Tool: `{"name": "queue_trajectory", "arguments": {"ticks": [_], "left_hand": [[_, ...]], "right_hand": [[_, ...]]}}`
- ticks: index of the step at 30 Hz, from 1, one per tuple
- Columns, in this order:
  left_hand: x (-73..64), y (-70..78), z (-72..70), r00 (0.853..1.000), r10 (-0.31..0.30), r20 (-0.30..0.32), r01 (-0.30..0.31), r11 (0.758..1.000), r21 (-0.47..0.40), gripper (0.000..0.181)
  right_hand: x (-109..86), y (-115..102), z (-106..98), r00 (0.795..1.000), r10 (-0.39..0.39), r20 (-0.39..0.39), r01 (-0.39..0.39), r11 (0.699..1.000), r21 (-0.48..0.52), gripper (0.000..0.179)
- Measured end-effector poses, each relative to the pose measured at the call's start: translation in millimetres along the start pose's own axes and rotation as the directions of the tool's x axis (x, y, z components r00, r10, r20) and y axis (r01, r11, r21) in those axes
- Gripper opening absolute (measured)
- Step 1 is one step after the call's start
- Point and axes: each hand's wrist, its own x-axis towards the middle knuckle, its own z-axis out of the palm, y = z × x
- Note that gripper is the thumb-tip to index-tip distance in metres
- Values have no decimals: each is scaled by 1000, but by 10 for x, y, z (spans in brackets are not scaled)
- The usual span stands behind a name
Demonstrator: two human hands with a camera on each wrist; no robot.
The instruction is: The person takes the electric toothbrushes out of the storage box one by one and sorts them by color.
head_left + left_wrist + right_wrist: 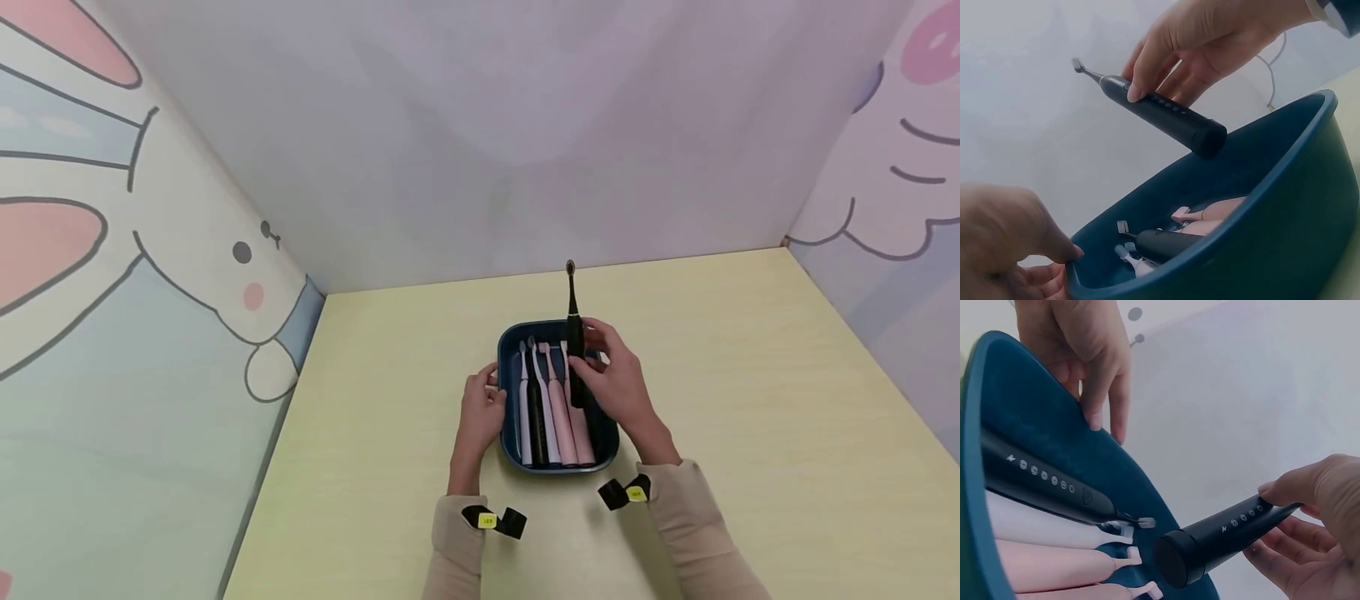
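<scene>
A black electric toothbrush (575,337) is pinched in my right hand (617,379), held above the right part of a dark blue basin (558,472) with its head pointing away from me. The left wrist view shows its handle (1166,119) over the rim, fingertips around the upper part. My left hand (482,408) grips the basin's left rim, thumb on the edge and fingers outside. Inside lie several more electric toothbrushes side by side: white ones, pink ones (561,417) and another black one (1047,478).
The basin stands on a pale yellow wooden table (382,450). A plain light wall (480,167) rises behind the table's far edge. Side panels with cartoon drawings (217,267) flank it left and right. Each sleeve carries a small black camera (512,523) at the wrist.
</scene>
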Motion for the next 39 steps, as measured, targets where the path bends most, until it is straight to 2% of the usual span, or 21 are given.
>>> {"name": "queue_trajectory", "arguments": {"ticks": [7, 14, 17, 19, 24, 28, 36, 39], "left_hand": [[11, -2, 15, 1000, -4, -1, 4, 1000, -3, 45], [37, 18, 12, 1000, -15, -14, 14, 1000, -9, 45], [53, 21, 18, 1000, -12, -16, 12, 1000, -12, 45], [62, 26, 21, 1000, -11, -16, 11, 1000, -11, 45], [88, 39, 32, 1000, -13, -16, 12, 1000, -12, 45], [88, 29, 37, 1000, -11, -14, 11, 1000, -15, 45], [84, 17, 34, 1000, -1, -22, 1, 1000, -14, 45], [84, 25, 34, 1000, 1, -23, -2, 1000, -14, 46]], "right_hand": [[109, 32, -95, 998, 2, -55, -1, 1000, 22, 60], [213, -163, -226, 994, -5, -112, 7, 1000, 18, 57], [257, -168, -288, 991, -9, -137, 13, 1000, 28, 56], [290, -118, -322, 987, -3, -161, 12, 998, 57, 56], [403, 192, -367, 968, 7, -251, 23, 993, 114, 58], [419, 338, -374, 953, 20, -302, 11, 995, 99, 58], [440, 530, -333, 943, 31, -331, -8, 997, 72, 57], [434, 539, -330, 944, 34, -329, -8, 997, 81, 56]]}}
